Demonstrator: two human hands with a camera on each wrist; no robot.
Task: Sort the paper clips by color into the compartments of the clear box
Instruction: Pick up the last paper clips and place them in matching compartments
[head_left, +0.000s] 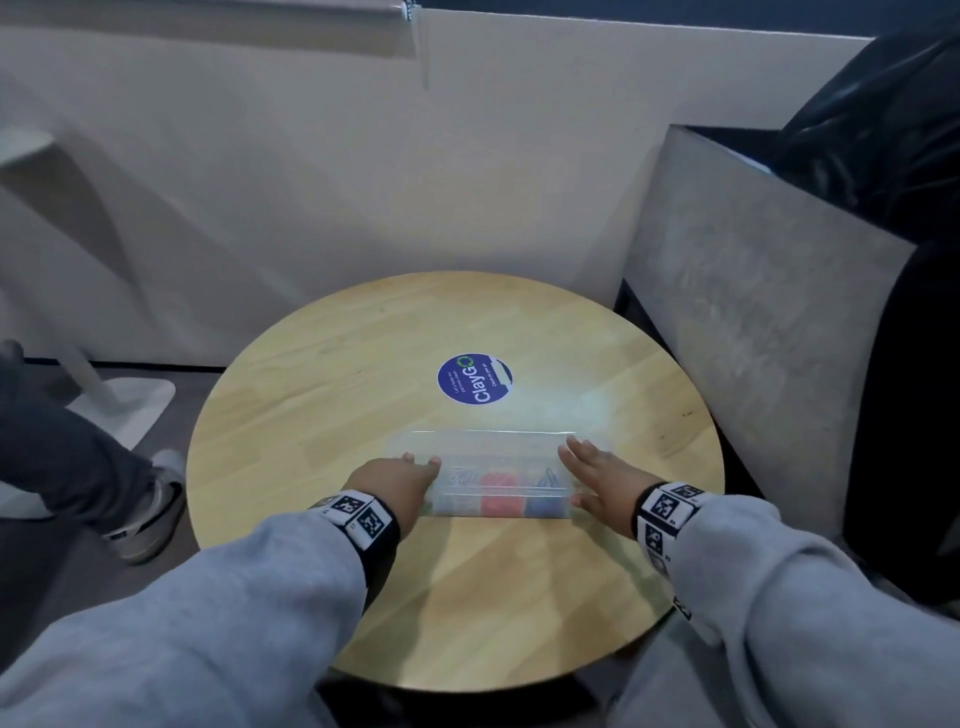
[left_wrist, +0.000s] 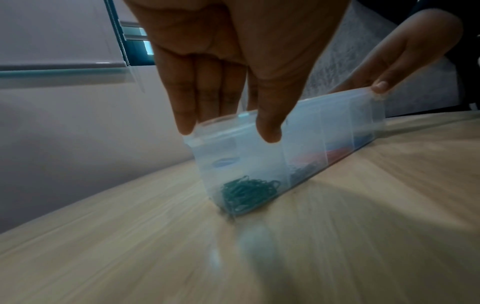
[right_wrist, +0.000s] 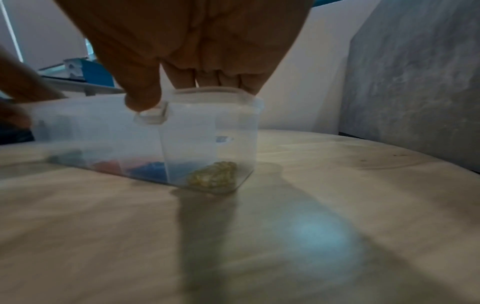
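Observation:
The clear box (head_left: 498, 470) stands lid-shut on the round wooden table (head_left: 363, 374), tipped up on its long edge. Its compartments hold green clips (left_wrist: 246, 193), red clips (head_left: 496, 496), blue clips (right_wrist: 150, 170) and yellow clips (right_wrist: 213, 174), each heaped at the bottom. My left hand (head_left: 421, 467) pinches the box's left end from above, thumb (left_wrist: 270, 129) in front and fingers behind. My right hand (head_left: 576, 467) pinches the right end, its thumb (right_wrist: 142, 100) on the latch (right_wrist: 152, 117).
A blue round sticker (head_left: 475, 378) lies on the table behind the box. A grey slab-like panel (head_left: 753, 312) stands close on the right. Another person's leg and shoe (head_left: 145, 509) and a white stand base (head_left: 124, 410) are on the floor to the left.

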